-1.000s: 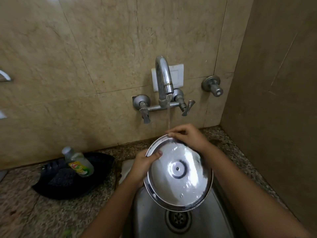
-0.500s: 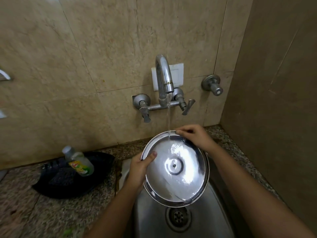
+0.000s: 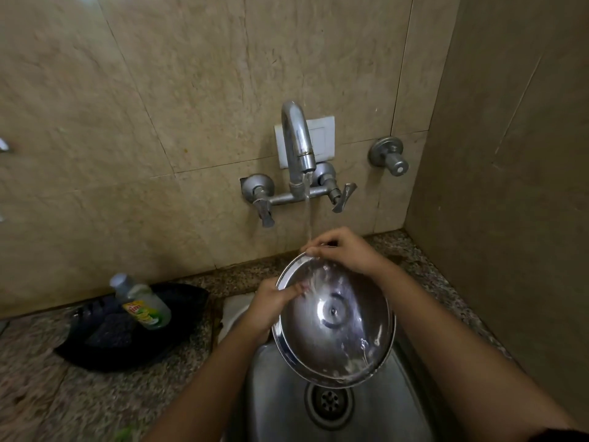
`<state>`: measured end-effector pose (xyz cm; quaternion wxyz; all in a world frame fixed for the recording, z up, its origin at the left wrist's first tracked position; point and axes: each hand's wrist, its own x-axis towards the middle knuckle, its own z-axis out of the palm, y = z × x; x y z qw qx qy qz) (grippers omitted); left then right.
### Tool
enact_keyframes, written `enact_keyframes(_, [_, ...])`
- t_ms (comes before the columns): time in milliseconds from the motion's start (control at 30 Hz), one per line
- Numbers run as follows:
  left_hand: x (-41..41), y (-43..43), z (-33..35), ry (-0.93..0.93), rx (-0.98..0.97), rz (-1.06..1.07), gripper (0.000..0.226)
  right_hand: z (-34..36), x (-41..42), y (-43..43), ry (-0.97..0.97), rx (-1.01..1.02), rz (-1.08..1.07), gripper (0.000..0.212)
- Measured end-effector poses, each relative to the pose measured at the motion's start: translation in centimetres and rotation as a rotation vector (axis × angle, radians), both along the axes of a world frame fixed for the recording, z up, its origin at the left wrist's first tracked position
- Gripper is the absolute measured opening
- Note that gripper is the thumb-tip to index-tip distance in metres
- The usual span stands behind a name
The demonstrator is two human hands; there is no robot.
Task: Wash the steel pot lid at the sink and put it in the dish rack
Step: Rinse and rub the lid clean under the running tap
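The round steel pot lid (image 3: 334, 323) is held tilted over the steel sink (image 3: 277, 400), its inner side with the centre rivet facing me. My left hand (image 3: 271, 304) grips its left rim, thumb lying on the inner surface. My right hand (image 3: 344, 250) pinches the top rim. Water runs from the wall tap (image 3: 298, 145) and strikes the top edge of the lid by my right fingers. Wet streaks and drops show on the lid's lower right. No dish rack is in view.
On the speckled stone counter to the left, a black tray (image 3: 178, 327) holds a dish soap bottle (image 3: 143, 303) and a dark scrubber (image 3: 110, 330). The drain (image 3: 330, 401) lies below the lid. A second valve (image 3: 389, 156) and a side wall stand at the right.
The lid has shifted and tilted slightly under the stream. My right hand has slid left along the top rim to where the water lands. My left thumb now reaches further onto the inner surface.
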<state>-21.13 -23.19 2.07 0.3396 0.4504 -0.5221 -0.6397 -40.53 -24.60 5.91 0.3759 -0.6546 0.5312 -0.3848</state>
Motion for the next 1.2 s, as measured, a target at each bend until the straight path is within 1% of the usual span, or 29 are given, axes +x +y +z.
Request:
enact_keyframes(67, [0.1, 0.0, -0.2, 0.010, 0.037, 0.044, 0.020, -0.5, -1.2, -0.1, -0.055, 0.026, -0.086, 0.019])
enact_keyframes(133, [-0.1, -0.1, 0.0, 0.011, 0.035, 0.067, 0.021, -0.3, -0.6, -0.1, -0.017, 0.011, -0.058, 0.020])
enact_keyframes(167, [-0.2, -0.1, 0.1, 0.014, 0.024, 0.069, 0.019, 0.1, 0.2, 0.0, 0.032, -0.009, -0.009, 0.021])
enact_keyframes(200, [-0.5, 0.0, 0.3, 0.011, 0.007, 0.066, 0.016, 0.5, 1.1, 0.1, 0.118, -0.045, 0.053, 0.021])
enact_keyframes(267, [-1.0, 0.2, 0.6, -0.002, -0.048, 0.037, 0.016, 1.0, 2.7, 0.2, 0.348, -0.132, 0.164, 0.020])
enact_keyframes(300, [-1.0, 0.3, 0.6, -0.002, -0.071, 0.017, 0.016, 1.0, 3.0, 0.1, 0.409, -0.145, 0.201, 0.019])
enact_keyframes(333, [-1.0, 0.3, 0.6, -0.005, -0.082, 0.013, 0.016, 1.1, 2.8, 0.1, 0.407, -0.134, 0.224, 0.019])
enact_keyframes(400, [-0.5, 0.5, 0.4, -0.016, -0.067, 0.046, 0.013, 1.0, 1.5, 0.4, 0.242, -0.060, 0.171, 0.021])
enact_keyframes(500, [0.8, 1.0, -0.7, 0.044, 0.022, 0.147, 0.010, 0.1, -1.5, 1.1, -0.040, 0.054, -0.107, 0.022])
enact_keyframes(567, [1.1, 1.3, -0.9, 0.105, 0.097, 0.137, 0.012, -0.4, -2.1, 1.1, -0.125, 0.049, -0.187, 0.022])
enact_keyframes(633, [0.7, 1.1, -0.2, 0.137, 0.167, 0.053, 0.016, -0.2, -1.0, 0.8, -0.098, 0.031, -0.156, 0.020])
enact_keyframes(667, [0.4, 0.8, 0.3, 0.131, 0.175, -0.005, 0.018, 0.0, -0.1, 0.5, -0.055, 0.037, -0.100, 0.019])
enact_keyframes(733, [-0.1, 0.2, 1.3, 0.089, 0.130, -0.093, 0.019, 0.4, 2.0, 0.1, 0.106, 0.016, 0.057, 0.018])
enact_keyframes(767, [-0.3, -0.1, 1.5, 0.064, 0.098, -0.102, 0.019, 0.5, 2.9, 0.0, 0.186, -0.012, 0.115, 0.016])
enact_keyframes(800, [-0.2, -0.3, 1.4, 0.038, 0.065, -0.095, 0.017, 0.4, 3.2, -0.2, 0.216, -0.032, 0.138, 0.016])
enact_keyframes(867, [0.0, -0.2, 1.3, 0.010, 0.033, -0.062, 0.014, 0.4, 2.3, -0.2, 0.132, -0.017, 0.082, 0.016])
enact_keyframes(967, [1.0, 0.0, 0.5, 0.051, 0.068, 0.025, 0.018, -0.1, -0.8, 0.1, -0.071, 0.053, -0.125, 0.015])
enact_keyframes(1033, [1.4, 0.1, 0.6, 0.082, 0.118, 0.024, 0.017, -0.4, -1.5, 0.3, -0.108, 0.075, -0.178, 0.016])
enact_keyframes(1100, [1.1, -0.2, 0.9, 0.058, 0.141, -0.026, 0.015, -0.1, -0.1, 0.4, -0.058, 0.070, -0.096, 0.019])
enact_keyframes(1200, [0.1, 0.0, 1.4, 0.046, 0.092, -0.047, 0.014, -0.2, 2.1, 0.0, 0.139, 0.005, 0.016, 0.019])
